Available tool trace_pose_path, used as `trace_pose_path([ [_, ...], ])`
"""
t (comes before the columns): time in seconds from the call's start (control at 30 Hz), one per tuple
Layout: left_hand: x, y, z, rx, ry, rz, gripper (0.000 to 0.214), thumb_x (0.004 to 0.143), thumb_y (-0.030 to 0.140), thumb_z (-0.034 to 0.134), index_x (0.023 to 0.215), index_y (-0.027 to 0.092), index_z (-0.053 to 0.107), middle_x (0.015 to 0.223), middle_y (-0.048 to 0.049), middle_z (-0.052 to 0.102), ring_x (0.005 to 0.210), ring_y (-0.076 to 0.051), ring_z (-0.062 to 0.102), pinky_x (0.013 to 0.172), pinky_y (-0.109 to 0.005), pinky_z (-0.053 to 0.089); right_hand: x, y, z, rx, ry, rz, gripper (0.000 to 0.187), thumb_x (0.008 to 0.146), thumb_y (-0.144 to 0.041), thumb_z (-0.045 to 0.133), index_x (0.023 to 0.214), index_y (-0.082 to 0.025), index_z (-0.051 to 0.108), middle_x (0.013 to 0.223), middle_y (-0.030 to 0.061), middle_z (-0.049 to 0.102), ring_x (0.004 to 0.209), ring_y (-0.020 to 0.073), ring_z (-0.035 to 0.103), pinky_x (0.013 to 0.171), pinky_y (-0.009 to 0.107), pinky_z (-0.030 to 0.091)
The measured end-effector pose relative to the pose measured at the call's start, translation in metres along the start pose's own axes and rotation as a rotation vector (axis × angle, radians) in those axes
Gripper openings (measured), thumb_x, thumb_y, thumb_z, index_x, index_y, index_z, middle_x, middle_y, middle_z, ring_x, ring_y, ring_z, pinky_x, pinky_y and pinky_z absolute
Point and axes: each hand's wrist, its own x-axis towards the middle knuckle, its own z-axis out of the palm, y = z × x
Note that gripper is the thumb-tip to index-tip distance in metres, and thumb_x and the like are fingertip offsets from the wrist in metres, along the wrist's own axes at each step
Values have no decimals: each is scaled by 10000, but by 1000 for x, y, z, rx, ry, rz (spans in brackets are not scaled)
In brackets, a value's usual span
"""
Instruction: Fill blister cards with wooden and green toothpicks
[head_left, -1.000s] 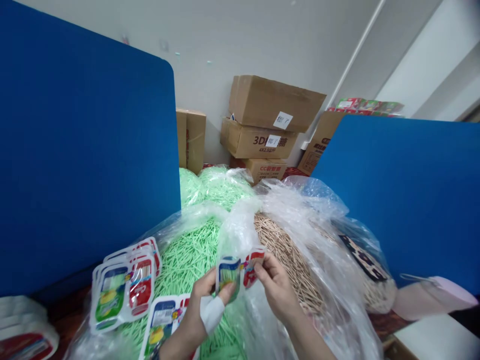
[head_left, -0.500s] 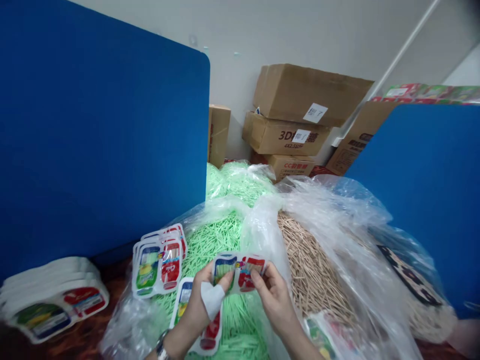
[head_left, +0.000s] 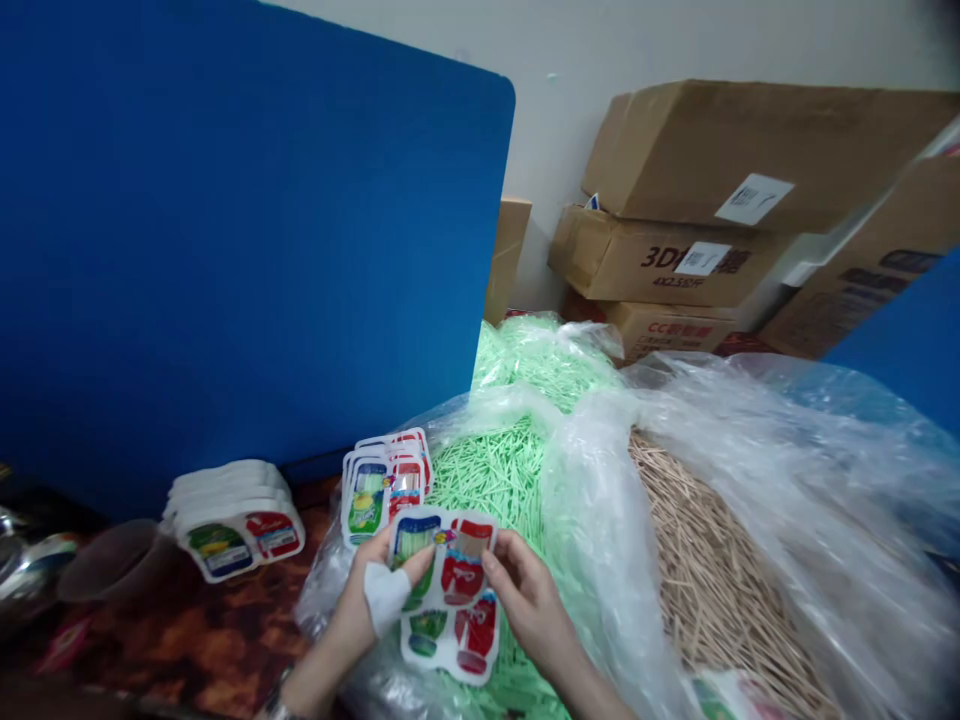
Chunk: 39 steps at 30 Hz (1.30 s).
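Observation:
Between both hands is a white-edged twin packet [head_left: 459, 572], printed with a green can and a red can, with thin sticks showing in its windows. My left hand [head_left: 375, 590], with a white patch by the thumb, grips its left edge. My right hand [head_left: 529, 590] pinches the right edge between thumb and fingers. Just below lies another twin packet [head_left: 474, 662], partly covered by the held one. Under the hands are green candy-like sticks [head_left: 495, 455] in an open clear plastic bag. A small pile of similar packets [head_left: 367, 497] lies on the bag's left side.
Brown sticks [head_left: 720, 560] fill a clear bag [head_left: 825, 450] on the right. At left, a stack of white-edged packets [head_left: 244, 540] sits near a clear tub [head_left: 116, 560]. A blue panel [head_left: 247, 250] stands behind it; cardboard boxes [head_left: 675, 260] are piled at the back.
The view has turned left, bringing the clear tub into sight. The held packet now faces me more fully, over the packet lying below. Both hands still hold it.

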Motion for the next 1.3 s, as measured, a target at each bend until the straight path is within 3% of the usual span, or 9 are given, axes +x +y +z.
trace_pose_path([
  [0.13,26,-9,-42,317,203,141,385,797,427,627,1044,132,637,905,-89,758,775,-254,708,689,-344,568,27,10,19,-177,-35,-14,315,915,-389,473,1167,-206,522,878,38,652,768,182,633,674,288,505],
  [0.23,47,-21,-62,606,346,240,340,786,431,613,951,139,668,929,-108,723,899,-305,656,818,-440,520,36,12,12,-536,-28,-76,333,913,-299,449,1230,-211,500,1030,79,638,840,190,635,737,311,501],
  [0.3,57,-31,-70,670,400,259,365,743,427,653,959,133,667,1092,-158,662,1099,-370,543,972,-522,400,33,12,-1,-850,-58,-82,296,917,-261,438,1189,-208,541,1071,99,627,885,208,632,782,330,485],
  [0.4,67,-46,-75,800,480,306,558,730,423,668,1190,122,570,1368,-207,468,1294,-400,334,1076,-551,240,21,11,-19,-1223,-158,46,222,901,-319,506,1072,-205,591,1003,103,632,891,245,634,720,321,476],
  [0.53,75,-57,-79,1094,545,336,713,779,432,612,1369,95,393,1378,-240,435,1266,-390,383,1038,-533,302,13,15,-22,-1419,-200,179,324,781,-427,682,998,-209,579,1017,98,609,931,277,616,632,295,449],
  [0.7,75,-55,-84,1161,534,308,752,778,453,593,1397,100,353,1347,-220,474,1240,-366,435,1026,-473,347,23,18,-16,-1370,-149,250,351,764,-445,693,984,-211,553,1033,79,602,925,253,620,619,272,407],
  [0.93,65,-44,-87,1169,483,309,719,811,456,544,1371,29,400,1312,-254,498,1197,-388,469,1006,-472,382,31,18,-21,-1217,-116,234,153,850,-352,601,889,-207,569,888,33,669,789,182,634,610,245,349],
  [1.13,41,-20,-60,1000,532,492,553,851,409,539,1318,118,476,1354,-201,473,1274,-351,410,1070,-487,332,28,18,-29,-1219,-39,164,236,952,-299,406,861,-217,609,869,56,671,788,188,623,618,247,356],
  [1.3,5,-19,-11,691,159,401,584,815,344,619,1358,206,453,1373,-144,514,1257,-306,488,1064,-476,374,17,-2,-35,-743,133,29,295,918,-426,447,748,-206,546,623,-12,553,573,148,513,548,242,355],
])
